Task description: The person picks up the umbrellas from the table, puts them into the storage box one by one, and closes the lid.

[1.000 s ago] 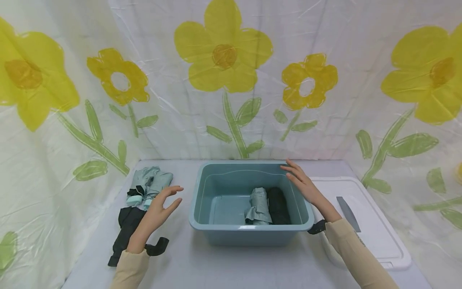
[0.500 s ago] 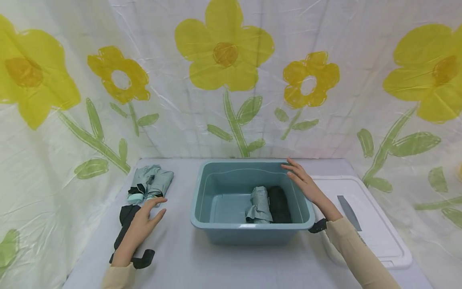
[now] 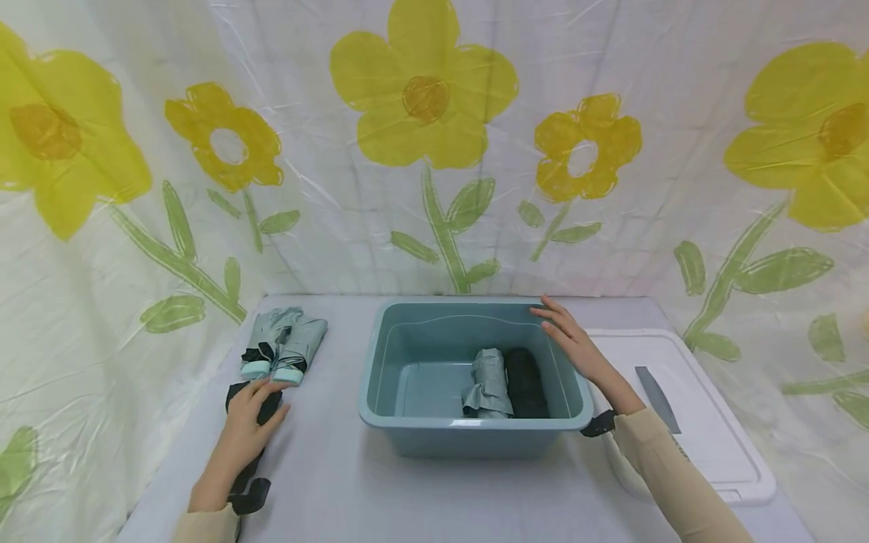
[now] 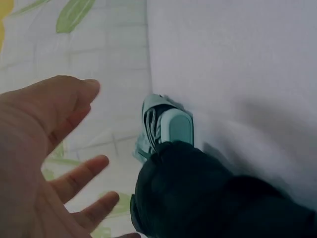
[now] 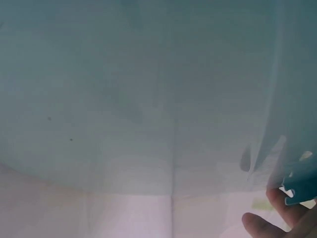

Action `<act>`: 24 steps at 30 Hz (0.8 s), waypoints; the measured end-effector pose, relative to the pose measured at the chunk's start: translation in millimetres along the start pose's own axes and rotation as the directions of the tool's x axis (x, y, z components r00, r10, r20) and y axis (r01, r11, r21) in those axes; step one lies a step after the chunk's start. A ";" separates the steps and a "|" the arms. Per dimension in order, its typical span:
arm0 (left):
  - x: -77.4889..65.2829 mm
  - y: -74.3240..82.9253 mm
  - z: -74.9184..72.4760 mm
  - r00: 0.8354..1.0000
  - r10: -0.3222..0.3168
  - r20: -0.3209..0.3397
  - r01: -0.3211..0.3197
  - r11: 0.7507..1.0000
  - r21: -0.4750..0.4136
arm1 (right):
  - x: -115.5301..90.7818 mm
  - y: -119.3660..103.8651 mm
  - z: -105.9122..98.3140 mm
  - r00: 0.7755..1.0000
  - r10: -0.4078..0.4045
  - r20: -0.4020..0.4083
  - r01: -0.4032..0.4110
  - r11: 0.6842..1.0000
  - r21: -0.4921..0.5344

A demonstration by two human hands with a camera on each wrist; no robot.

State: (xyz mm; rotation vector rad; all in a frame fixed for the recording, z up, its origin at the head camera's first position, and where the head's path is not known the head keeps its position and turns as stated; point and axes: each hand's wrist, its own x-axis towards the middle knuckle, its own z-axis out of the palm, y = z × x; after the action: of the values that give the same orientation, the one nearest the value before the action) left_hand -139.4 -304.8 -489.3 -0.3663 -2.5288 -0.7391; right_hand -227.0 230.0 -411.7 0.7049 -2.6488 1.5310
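Note:
My left hand (image 3: 239, 430) is over a dark folded umbrella (image 3: 270, 407) at the table's left side, fingers spread and loosely bent. In the left wrist view the fingers stand apart from this dark umbrella (image 4: 188, 193); nothing lies in the palm. Just beyond it are two pale teal folded umbrellas (image 3: 303, 343) with mint handles. My right hand (image 3: 575, 348) is at the right rim of a blue-green plastic bin (image 3: 475, 424), fingers extended over the edge. Inside the bin's right half lie a pale teal umbrella (image 3: 490, 381) and a black one (image 3: 524, 385), side by side.
A white lid (image 3: 713, 430) with a grey strip (image 3: 657, 400) lies right of the bin, partly behind the right forearm. A flower-printed curtain (image 3: 326, 226) hangs around the back and sides of the white table (image 3: 421, 498).
My left hand has moved left and toward me, from beside the pale umbrellas to over the dark one. The right hand has stayed at the bin's rim.

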 end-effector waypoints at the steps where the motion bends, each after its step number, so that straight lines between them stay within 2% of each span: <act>1: -2.0 -1.8 -0.9 1.000 -0.019 0.010 0.019 1.000 0.007 | -0.9 -5.8 0.1 1.000 0.002 0.002 -0.002 1.000 0.005; 4: -8.6 -4.2 -6.0 0.990 -0.116 0.083 0.113 0.993 0.039 | -2.0 -11.6 0.3 1.000 0.005 0.002 -0.005 1.000 0.009; 8: -14.2 -10.7 -11.6 0.955 -0.234 0.182 0.216 0.970 0.116 | -2.5 -15.1 0.1 1.000 0.019 -0.003 -0.019 1.000 0.007; 10: -16.4 -13.6 -14.4 0.931 -0.289 0.224 0.257 0.953 0.160 | -2.3 -15.1 -0.1 1.000 0.022 -0.003 -0.022 1.000 0.003; 15: -17.9 -17.3 -18.8 0.854 -0.411 0.317 0.352 0.908 0.229 | -2.2 -16.6 -0.8 1.000 0.028 -0.004 -0.028 1.000 -0.001; 17: -17.2 -19.7 -17.7 0.836 -0.430 0.341 0.362 0.899 0.248 | -2.1 -16.6 -1.0 1.000 0.028 -0.004 -0.028 1.000 -0.002; 20: -16.9 -24.8 -13.2 0.838 -0.422 0.345 0.342 0.900 0.269 | -2.1 -16.4 -0.9 1.000 0.026 -0.001 -0.026 1.000 -0.002; 24: -17.1 -29.0 -7.1 0.853 -0.403 0.331 0.318 0.905 0.282 | -2.5 -16.1 -1.0 1.000 0.022 0.000 -0.022 1.000 0.004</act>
State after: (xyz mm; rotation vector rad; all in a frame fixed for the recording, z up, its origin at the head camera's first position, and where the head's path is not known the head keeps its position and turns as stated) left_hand -133.1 -334.5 -505.4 0.0605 -3.0679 -0.5491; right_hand -218.8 224.9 -398.5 0.6777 -2.6629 1.5425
